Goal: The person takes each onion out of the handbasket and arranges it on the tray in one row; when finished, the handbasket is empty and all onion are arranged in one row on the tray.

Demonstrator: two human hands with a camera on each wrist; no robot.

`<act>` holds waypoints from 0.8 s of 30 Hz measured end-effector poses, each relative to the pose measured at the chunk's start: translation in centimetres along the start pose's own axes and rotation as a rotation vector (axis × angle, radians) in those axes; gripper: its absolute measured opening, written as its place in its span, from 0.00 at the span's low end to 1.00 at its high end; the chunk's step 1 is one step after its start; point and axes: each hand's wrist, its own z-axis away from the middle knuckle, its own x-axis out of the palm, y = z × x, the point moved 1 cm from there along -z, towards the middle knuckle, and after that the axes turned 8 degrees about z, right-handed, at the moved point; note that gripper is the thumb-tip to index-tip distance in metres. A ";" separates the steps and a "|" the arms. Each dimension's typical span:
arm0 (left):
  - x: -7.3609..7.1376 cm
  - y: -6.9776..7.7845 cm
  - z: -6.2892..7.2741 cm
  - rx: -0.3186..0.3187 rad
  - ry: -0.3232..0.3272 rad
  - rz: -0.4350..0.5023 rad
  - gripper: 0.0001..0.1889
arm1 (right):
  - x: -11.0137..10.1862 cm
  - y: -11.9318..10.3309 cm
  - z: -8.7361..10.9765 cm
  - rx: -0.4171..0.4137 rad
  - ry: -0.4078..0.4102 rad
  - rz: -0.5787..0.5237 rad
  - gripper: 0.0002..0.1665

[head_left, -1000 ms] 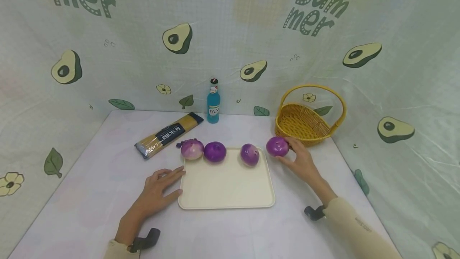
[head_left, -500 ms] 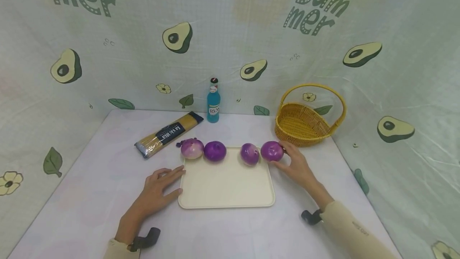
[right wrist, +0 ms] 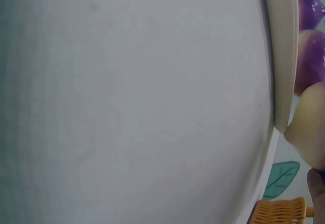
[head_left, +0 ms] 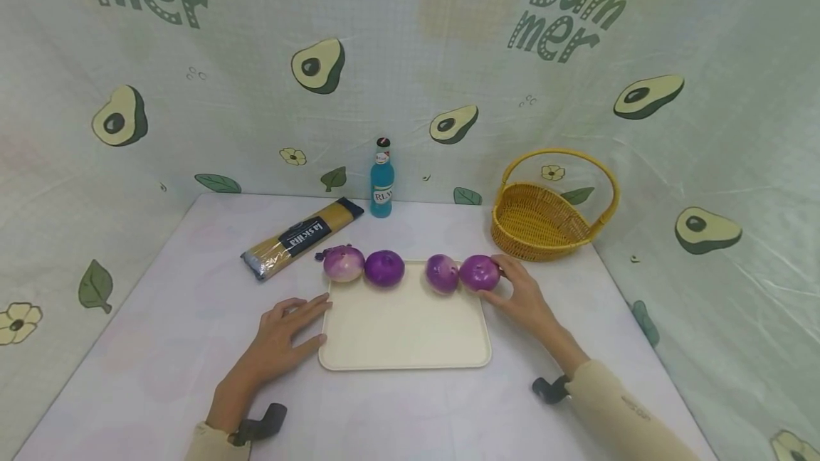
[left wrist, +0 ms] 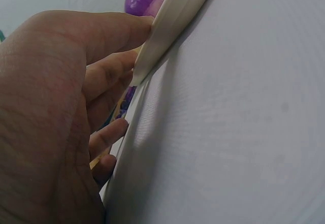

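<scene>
My right hand (head_left: pixel 522 297) holds a glossy purple onion (head_left: pixel 479 273) at the tray's far right corner, fingers behind it and thumb in front. The right wrist view shows this onion's pale underside (right wrist: pixel 309 125) with a fingertip on it. Touching it on the left is a second purple onion (head_left: pixel 441 274). Across a gap along the far edge sit a dark purple onion (head_left: pixel 384 268) and a paler onion (head_left: pixel 344 264) with a dark tuft. My left hand (head_left: pixel 278 340) touches the left rim of the cream tray (head_left: pixel 403 361) with extended fingers; the left wrist view shows its fingertips at the rim (left wrist: pixel 170 26).
Behind the tray lies a pack of spaghetti (head_left: pixel 302 239), slanted. A blue bottle (head_left: pixel 381 183) stands upright at the back. The yellow wicker basket (head_left: pixel 538 230) with a tall handle stands at the back right, just beyond my right hand. Printed cloth (head_left: pixel 397 55) hangs behind the table.
My right hand has brought its onion leftward and slightly nearer, from beside the basket to the tray's corner, against the neighbouring onion, which has shifted slightly left. The left hand stays in place.
</scene>
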 end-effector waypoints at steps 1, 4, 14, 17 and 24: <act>0.0 0.0 0.0 -0.001 -0.001 -0.005 0.30 | 0.1 -0.1 0.0 -0.004 0.002 -0.005 0.47; 0.0 -0.1 0.0 -0.002 -0.002 -0.007 0.31 | 0.3 -0.3 -0.1 -0.017 0.011 -0.002 0.47; 0.1 -0.3 0.0 0.011 0.006 -0.006 0.31 | 1.0 -1.0 -0.5 -0.044 0.020 -0.019 0.47; 0.1 -0.2 0.0 0.005 0.003 -0.001 0.31 | 1.2 -1.1 -0.6 -0.044 0.022 -0.015 0.47; 0.1 -0.1 0.0 0.000 -0.004 -0.011 0.32 | 1.4 -1.5 -0.9 -0.044 0.007 -0.044 0.47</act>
